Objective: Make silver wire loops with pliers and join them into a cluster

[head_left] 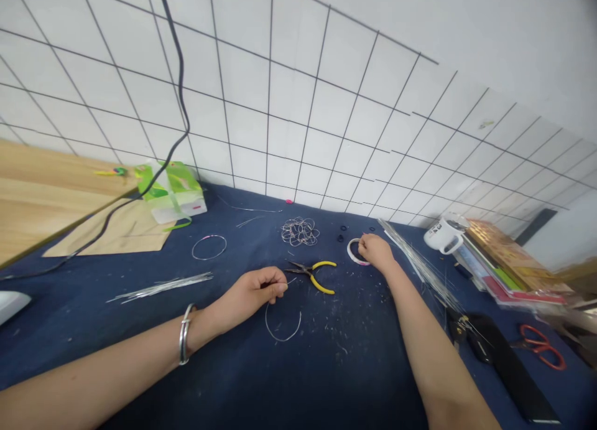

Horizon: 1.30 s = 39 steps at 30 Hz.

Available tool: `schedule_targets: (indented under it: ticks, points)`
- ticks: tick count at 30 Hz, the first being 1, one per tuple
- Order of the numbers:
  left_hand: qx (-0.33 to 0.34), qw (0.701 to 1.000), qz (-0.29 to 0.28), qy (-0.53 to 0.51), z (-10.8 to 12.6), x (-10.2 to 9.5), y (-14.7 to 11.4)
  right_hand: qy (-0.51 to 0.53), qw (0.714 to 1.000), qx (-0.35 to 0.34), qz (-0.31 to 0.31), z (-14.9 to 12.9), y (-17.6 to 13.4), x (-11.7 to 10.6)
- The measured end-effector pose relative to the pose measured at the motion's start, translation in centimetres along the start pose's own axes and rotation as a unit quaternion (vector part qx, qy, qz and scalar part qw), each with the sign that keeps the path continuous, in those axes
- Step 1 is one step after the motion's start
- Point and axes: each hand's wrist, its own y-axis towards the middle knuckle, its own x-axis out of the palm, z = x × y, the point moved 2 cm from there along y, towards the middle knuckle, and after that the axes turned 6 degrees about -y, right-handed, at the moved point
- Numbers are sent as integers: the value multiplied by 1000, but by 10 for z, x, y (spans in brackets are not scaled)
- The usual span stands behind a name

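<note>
My left hand (268,287) pinches a thin silvery wire (283,341) between thumb and fingers; the wire curves below it in an open loop. Just right of that hand lie pliers (305,270) with yellow handles, jaws towards the fingers. My right hand (374,251) is closed at the rim of a white roll of tape (351,251) on the dark blue cloth; its fingertips are partly hidden. A bundle of looped wire shapes (300,231) sits beyond the pliers. Further left is a single wire ring (209,247).
Straight wires (161,287) lie at left, and more wires (415,256) at right. A white mug (443,236), stacked books (513,262), red-handled scissors (543,347) and a black slab (513,371) occupy the right side. A black cable (180,106) hangs across the left, near a green packet (172,190).
</note>
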Motion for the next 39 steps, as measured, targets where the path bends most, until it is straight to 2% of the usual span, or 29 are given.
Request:
schedule_targets:
  ticks: [9,19,39]
  points:
    - [-1,1000,-3,-16,2,-1,-1,95,993,-44,-53,36,-10,-19]
    - [-1,1000,-4,-23,5,0,-1,66,991,-61,-96,23,-9,-13]
    - [2,1000,-2,-15,4,0,-1,63,996,-39,-50,20,-11,-20]
